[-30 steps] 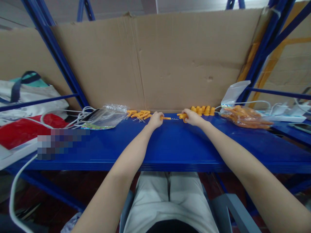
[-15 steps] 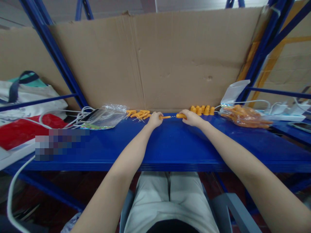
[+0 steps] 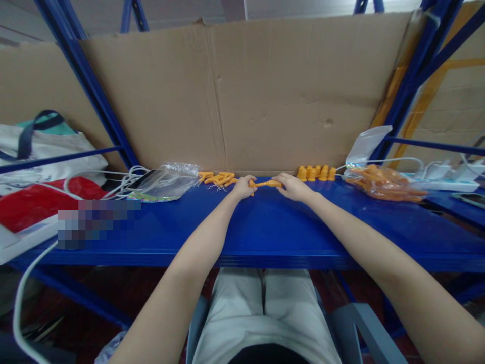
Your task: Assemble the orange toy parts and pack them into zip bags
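Observation:
Near the back of the blue tabletop, my left hand (image 3: 243, 187) is closed around the handle end of an orange plastic corkscrew (image 3: 261, 185) with a ridged, threaded shaft. On its other side my right hand (image 3: 291, 186) grips an orange sleeve (image 3: 276, 183), which meets the end of that shaft. The metal spiral no longer shows between the two parts. Left of my left hand lie several orange corkscrew handles (image 3: 220, 178) with metal spirals. Several bell-shaped orange pieces (image 3: 317, 173) stand upright behind and right of my right hand.
A clear plastic bag (image 3: 164, 183) lies to the left by white cables (image 3: 131, 174). At right sits a bag of orange parts (image 3: 382, 183), with a white power strip (image 3: 450, 185) beyond it. Cardboard (image 3: 273, 96) walls the back; blue rack posts (image 3: 91, 86) flank it.
My right hand has moved left, bringing the sleeve over the metal spiral and up against the threaded shaft. A crosswise handle part now shows below my left fingers.

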`<state>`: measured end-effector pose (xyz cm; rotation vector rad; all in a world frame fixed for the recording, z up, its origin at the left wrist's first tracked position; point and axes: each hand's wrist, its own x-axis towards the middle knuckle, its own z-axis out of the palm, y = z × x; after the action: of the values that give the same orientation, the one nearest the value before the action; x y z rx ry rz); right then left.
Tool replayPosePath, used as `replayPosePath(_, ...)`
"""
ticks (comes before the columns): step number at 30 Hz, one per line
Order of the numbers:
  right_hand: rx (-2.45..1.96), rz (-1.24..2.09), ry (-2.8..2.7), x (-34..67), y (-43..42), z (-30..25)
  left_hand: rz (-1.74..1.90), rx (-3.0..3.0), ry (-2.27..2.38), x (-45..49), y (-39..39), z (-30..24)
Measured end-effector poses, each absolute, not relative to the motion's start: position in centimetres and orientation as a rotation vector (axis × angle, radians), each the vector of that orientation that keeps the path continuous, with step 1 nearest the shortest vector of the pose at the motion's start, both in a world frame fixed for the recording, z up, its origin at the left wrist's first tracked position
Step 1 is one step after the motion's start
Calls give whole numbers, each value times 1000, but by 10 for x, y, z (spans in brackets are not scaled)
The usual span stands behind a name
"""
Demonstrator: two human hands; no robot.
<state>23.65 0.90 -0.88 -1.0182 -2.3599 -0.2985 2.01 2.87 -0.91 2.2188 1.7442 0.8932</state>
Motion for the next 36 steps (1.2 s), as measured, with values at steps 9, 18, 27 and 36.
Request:
replayPosePath(9,-971,-246,-2325,238,15,-16,753,2088,1706,23,23,-5)
replayPosePath(18,-1217,284,-1943,241,26,-17,900,2440,1746,20,23,-8)
replayPosePath(27,-1293,977,-1605,237,-1,0,925,2447,1731,19,25,-8)
replayPosePath(36,-1529,990,-1544,225,-10,11,1005,2479,1629,17,30,-12)
